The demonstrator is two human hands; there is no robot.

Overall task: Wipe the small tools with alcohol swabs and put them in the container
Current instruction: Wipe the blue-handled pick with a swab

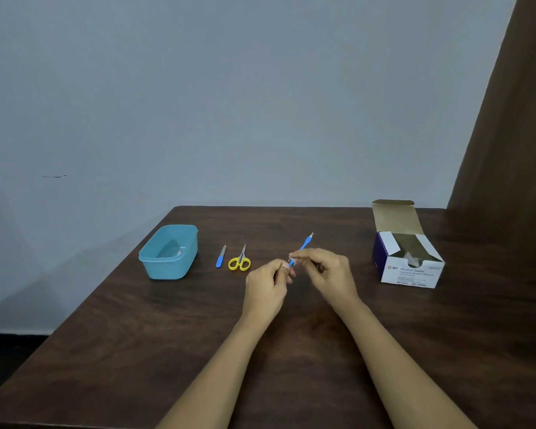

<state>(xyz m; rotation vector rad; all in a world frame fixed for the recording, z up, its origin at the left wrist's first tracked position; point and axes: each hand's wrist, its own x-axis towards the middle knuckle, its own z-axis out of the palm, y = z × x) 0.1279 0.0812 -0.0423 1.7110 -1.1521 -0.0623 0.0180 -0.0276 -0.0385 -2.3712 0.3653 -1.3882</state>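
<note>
Above the middle of the table, my left hand (pixel 268 281) pinches the lower end of a thin blue-handled tool (pixel 305 243) whose metal tip points up and to the right. My right hand (pixel 328 270) pinches a small white alcohol swab (pixel 292 260) around the tool's shaft. A blue-handled nail file (pixel 220 257) and yellow-handled scissors (pixel 240 261) lie side by side on the table, left of my hands. The light blue plastic container (pixel 155 258) stands open further left, with something small and hard to make out inside.
An open white and blue box of alcohol swabs (pixel 410 264) stands at the right with its lid flap up. The dark wooden table (pixel 136 351) ends at a grey wall behind. A brown curtain (pixel 514 119) hangs at the far right.
</note>
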